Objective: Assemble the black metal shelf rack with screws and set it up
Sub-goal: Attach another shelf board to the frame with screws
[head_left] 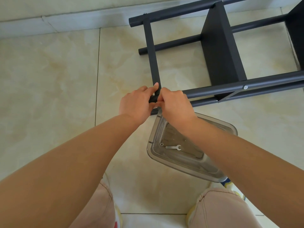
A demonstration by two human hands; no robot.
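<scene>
The person is wearing pale pink trousers [218,209] with visible seam stitching, light shoes [118,218] showing beneath them, and no sleeves.

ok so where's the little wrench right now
In the head view the wrench lies inside the clear plastic tray on the floor, just below the right hand, beside a small nut.

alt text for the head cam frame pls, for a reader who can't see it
Both hands, left hand and right hand, grip the near corner of a black metal shelf rack lying on its side on a tiled floor. Below them sits a clear plastic tray holding a small wrench and a nut.
</scene>
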